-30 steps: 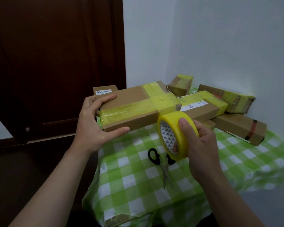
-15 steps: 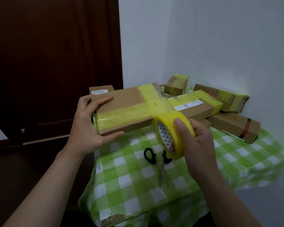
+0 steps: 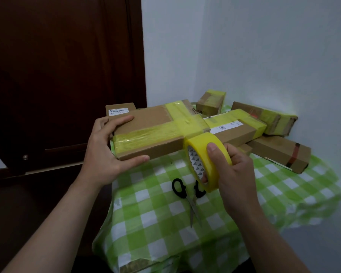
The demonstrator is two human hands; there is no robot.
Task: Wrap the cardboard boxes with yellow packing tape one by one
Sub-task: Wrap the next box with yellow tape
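- The cardboard box [image 3: 152, 123] is held near the middle of the view, over the 11 o'clock corner of the tabletop [image 3: 165, 233]. A cross of yellow tape is seen on its top face.
- Its 9 o'clock end is gripped by the left hand [image 3: 106, 152], with fingers laid over the top and the thumb pressed along the near lower edge.
- The tape roll [image 3: 205, 154] is gripped by the right hand [image 3: 234, 174]. The thumb is laid on the outer band and a fingertip is hooked through the core (the other fingers are hidden behind the roll).
- The roll is held on edge at the box's 4 o'clock corner, touching the taped band there.
- Black-handled scissors [image 3: 187, 196] are laid closed on the green checked cloth at 6 o'clock of the roll, blades pointed towards the person.
- Between 1 and 3 o'clock of the held box, four more boxes are piled:
  - a long labelled box [image 3: 234, 129]
  - a small taped box [image 3: 211, 102]
  - a taped box by the wall [image 3: 272, 119]
  - a red-striped box [image 3: 280, 154]
- At 11 o'clock, a further box with a white label [image 3: 120, 110] is seen before the dark door [image 3: 57, 75].
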